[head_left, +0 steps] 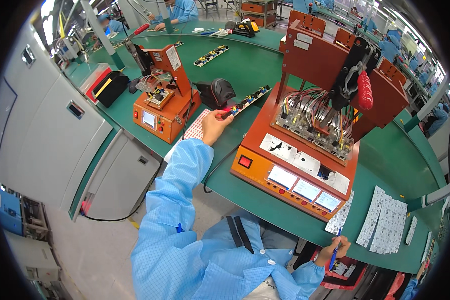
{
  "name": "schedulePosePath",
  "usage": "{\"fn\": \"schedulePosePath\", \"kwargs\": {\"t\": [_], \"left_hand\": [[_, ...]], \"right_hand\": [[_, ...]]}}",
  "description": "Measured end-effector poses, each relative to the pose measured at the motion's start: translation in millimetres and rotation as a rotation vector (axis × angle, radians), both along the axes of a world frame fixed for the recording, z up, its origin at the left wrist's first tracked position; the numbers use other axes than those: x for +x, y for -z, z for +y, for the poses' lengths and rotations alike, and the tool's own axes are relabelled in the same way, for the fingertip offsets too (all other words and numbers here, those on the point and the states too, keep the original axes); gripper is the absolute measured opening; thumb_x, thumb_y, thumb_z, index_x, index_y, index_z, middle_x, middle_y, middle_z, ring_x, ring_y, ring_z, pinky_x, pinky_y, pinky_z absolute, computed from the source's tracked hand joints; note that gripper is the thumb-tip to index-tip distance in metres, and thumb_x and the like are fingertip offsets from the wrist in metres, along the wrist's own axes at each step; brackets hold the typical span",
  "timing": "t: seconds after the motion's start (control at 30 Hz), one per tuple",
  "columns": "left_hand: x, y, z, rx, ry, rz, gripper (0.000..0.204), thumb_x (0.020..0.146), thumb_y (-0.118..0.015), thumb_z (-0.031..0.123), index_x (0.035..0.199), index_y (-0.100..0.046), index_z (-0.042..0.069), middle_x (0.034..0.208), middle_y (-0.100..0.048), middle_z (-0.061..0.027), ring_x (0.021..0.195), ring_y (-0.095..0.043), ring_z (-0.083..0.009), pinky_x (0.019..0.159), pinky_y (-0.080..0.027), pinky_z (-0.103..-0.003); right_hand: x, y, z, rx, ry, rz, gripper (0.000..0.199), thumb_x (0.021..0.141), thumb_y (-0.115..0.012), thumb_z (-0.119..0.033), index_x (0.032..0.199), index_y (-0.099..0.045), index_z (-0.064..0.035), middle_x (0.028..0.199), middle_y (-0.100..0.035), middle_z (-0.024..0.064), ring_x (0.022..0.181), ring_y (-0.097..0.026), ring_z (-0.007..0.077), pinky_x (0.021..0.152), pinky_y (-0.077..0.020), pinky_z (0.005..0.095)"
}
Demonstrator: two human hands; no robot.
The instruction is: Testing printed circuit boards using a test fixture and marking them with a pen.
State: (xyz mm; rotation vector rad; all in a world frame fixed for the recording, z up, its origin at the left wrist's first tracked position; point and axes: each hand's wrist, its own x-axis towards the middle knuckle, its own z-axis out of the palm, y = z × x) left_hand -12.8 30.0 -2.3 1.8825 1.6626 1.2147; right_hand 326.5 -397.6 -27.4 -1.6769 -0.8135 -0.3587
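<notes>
My left hand (pixel 215 127) is closed on the near end of a long, narrow circuit board (pixel 250 100) crowded with black, yellow and blue parts. A black scanner (pixel 217 94) sits just behind that hand, and a red glow shows beside the fingers. Under and left of the hand lies a white sheet with rows of small red labels (pixel 194 131). My right hand (pixel 336 247), low at the table's front edge, grips a blue pen (pixel 334 257). Close to the pen's upper end is a printed white board panel (pixel 341 216).
A large orange test fixture (pixel 287 182) with wires, lit screens and a red-handled clamp (pixel 365 90) stands between my hands. A smaller orange fixture (pixel 160 117) is at left, near a black bin (pixel 111 89). More printed panels (pixel 383 222) lie right. Another board (pixel 211 56) lies farther back.
</notes>
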Motion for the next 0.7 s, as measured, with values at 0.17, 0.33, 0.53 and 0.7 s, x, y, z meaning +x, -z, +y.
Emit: {"fn": "schedulePosePath", "kwargs": {"t": [0.17, 0.33, 0.53, 0.7], "left_hand": [[-7.5, 8.3, 11.4, -0.191, 0.023, -0.378, 0.043, 0.070, -0.078, 0.039, 0.091, -0.070, 0.003, 0.070, -0.066, -0.0085, 0.065, -0.063, -0.0215, 0.063, -0.049, -0.033], [2.6, -3.3, -9.3, 0.102, 0.048, 0.071, 0.047, 0.066, -0.080, 0.038, 0.091, -0.065, 0.002, 0.074, -0.062, -0.0089, 0.068, -0.061, -0.0230, 0.063, -0.048, -0.035], [3.5, 1.9, -12.0, 0.320, 0.057, 0.253, 0.049, 0.063, -0.081, 0.037, 0.090, -0.061, 0.002, 0.072, -0.057, -0.0079, 0.065, -0.059, -0.0221, 0.061, -0.047, -0.036], [2.1, 3.0, -8.9, 0.220, 0.055, 0.148, 0.049, 0.063, -0.081, 0.038, 0.091, -0.062, 0.002, 0.070, -0.059, -0.0082, 0.065, -0.060, -0.0216, 0.060, -0.047, -0.035]], "right_hand": [[0.0, 1.9, 1.5, 0.005, -0.006, 0.005, 0.021, 0.088, -0.055, -0.015, 0.079, -0.051, 0.0028, 0.065, -0.055, 0.0096, 0.058, -0.052, 0.0191, 0.055, -0.0405, 0.0317], [2.1, 4.0, -1.0, 0.013, -0.006, 0.011, 0.020, 0.088, -0.055, -0.015, 0.079, -0.051, 0.0031, 0.065, -0.055, 0.0099, 0.058, -0.052, 0.0191, 0.055, -0.0410, 0.0316], [0.9, 3.5, -0.3, 0.008, -0.008, 0.002, 0.020, 0.088, -0.055, -0.014, 0.079, -0.051, 0.0031, 0.066, -0.055, 0.0098, 0.057, -0.052, 0.0192, 0.056, -0.0411, 0.0318], [-0.1, 2.2, -0.9, 0.002, -0.005, 0.002, 0.019, 0.088, -0.055, -0.014, 0.079, -0.050, 0.0029, 0.066, -0.055, 0.0097, 0.057, -0.052, 0.0193, 0.056, -0.0413, 0.0320]]}}
